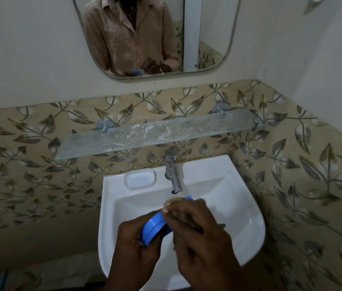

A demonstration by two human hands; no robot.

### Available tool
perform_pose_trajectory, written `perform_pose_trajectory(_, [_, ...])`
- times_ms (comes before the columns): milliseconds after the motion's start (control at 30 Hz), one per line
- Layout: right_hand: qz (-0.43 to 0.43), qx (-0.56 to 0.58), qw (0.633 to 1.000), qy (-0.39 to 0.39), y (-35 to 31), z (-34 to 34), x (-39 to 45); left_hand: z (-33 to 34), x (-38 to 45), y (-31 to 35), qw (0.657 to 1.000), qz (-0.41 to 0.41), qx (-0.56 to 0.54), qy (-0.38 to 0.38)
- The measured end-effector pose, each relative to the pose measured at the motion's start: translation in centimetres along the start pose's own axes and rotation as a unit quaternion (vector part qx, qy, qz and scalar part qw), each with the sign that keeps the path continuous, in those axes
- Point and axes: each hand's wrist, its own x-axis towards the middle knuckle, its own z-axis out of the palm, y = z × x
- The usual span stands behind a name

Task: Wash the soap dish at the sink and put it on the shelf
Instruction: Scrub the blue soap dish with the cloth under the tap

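A blue soap dish (154, 226) is held tilted on edge over the white sink (239, 217), below the metal tap (173, 171). My left hand (136, 248) grips its near left rim. My right hand (199, 238) lies over the dish and covers most of it, fingers curled on a pale brownish lump (174, 201) at the dish's far edge; what the lump is cannot be made out. The frosted glass shelf (155, 135) runs along the wall above the tap, with white smears on it.
A moulded soap recess (140, 178) sits in the sink's back ledge left of the tap. A mirror (155, 36) hangs above the shelf. Leaf-patterned tiled walls close in on both sides, the right wall near the sink.
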Motion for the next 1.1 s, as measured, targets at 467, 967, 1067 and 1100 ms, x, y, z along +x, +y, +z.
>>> perform_pose_trajectory(467, [0.273,0.122,0.949,0.099,2.1,0.8,0.2,0.5,-0.7,0.7,0.991,-0.007,-0.016,0.136])
perform_pose_trajectory(967, [-0.002,-0.021,0.994,0.111,0.9,-0.2,0.6,1.2,-1.7,-0.7,0.991,0.041,0.021,0.124])
perform_pose_trajectory(1067, [0.056,-0.028,0.990,0.130,2.3,-0.9,1.1,1.0,-1.6,-0.2,0.988,0.043,-0.002,0.148])
perform_pose_trajectory(1100, [0.072,-0.026,0.988,0.131,2.5,-1.0,1.1,0.8,-1.4,0.0,0.987,0.047,0.003,0.153])
